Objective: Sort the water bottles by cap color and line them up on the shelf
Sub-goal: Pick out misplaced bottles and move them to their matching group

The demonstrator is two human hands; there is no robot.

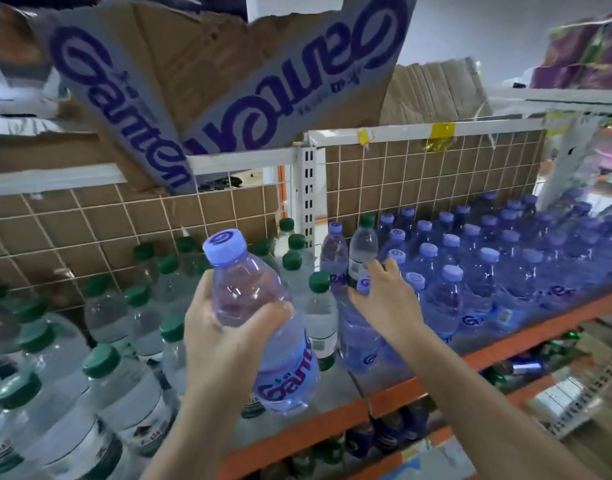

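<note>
My left hand (225, 327) grips a purple-capped water bottle (259, 306), held tilted above the shelf's front edge. My right hand (384, 296) reaches among the bottles at the middle of the shelf. Its fingers curl round a clear green-capped bottle (363, 247) that stands among purple ones, and its palm lies over a purple cap (363, 285). Green-capped clear bottles (131, 358) fill the shelf's left side. Purple-capped bottles (488, 258) fill the right side in rows.
The shelf has an orange front rail (505, 351) and a white wire grid backed with cardboard (418, 168). Torn printed cardboard boxes (228, 81) hang over the shelf above. Cans and dark bottles (384, 434) sit on the lower shelf.
</note>
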